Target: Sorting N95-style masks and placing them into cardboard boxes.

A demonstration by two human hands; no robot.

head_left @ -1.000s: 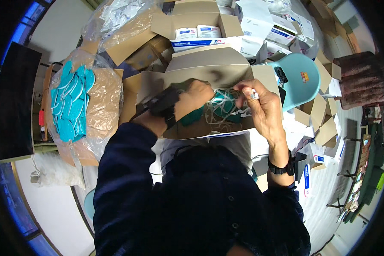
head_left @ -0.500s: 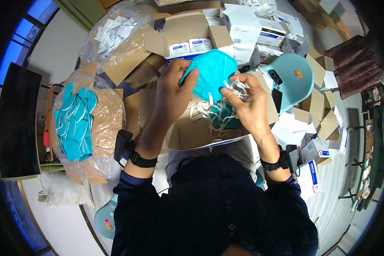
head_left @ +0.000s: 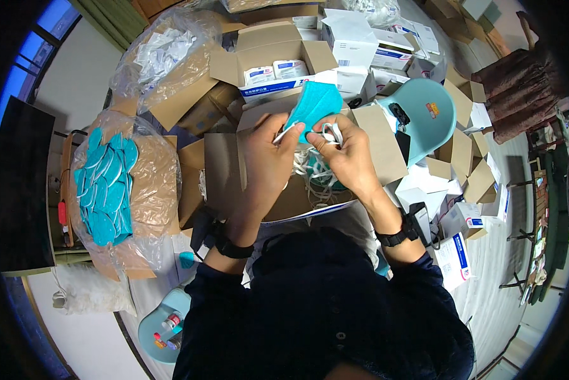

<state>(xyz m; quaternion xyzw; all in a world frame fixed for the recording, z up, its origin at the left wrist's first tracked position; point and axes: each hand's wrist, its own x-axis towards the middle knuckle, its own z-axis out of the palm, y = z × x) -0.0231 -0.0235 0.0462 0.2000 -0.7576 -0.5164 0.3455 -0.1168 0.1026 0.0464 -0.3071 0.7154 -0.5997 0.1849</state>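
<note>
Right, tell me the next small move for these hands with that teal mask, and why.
Probably pull the white straps free of the tangle below. Both hands hold the folded teal mask up over the open cardboard box: the left hand pinches its lower edge, the right hand grips the loops, which seem to trail into the pile of masks and straps in the box.

Single head-worn fisheye, looking almost straight down past the wearer's chest onto the open cardboard box in front. Close range: the hands sit near frame centre, forearms coming in from the lower edge. Wide field bends edges toward the dark rim, taking in surrounding floor clutter; no second view to overlap.
</note>
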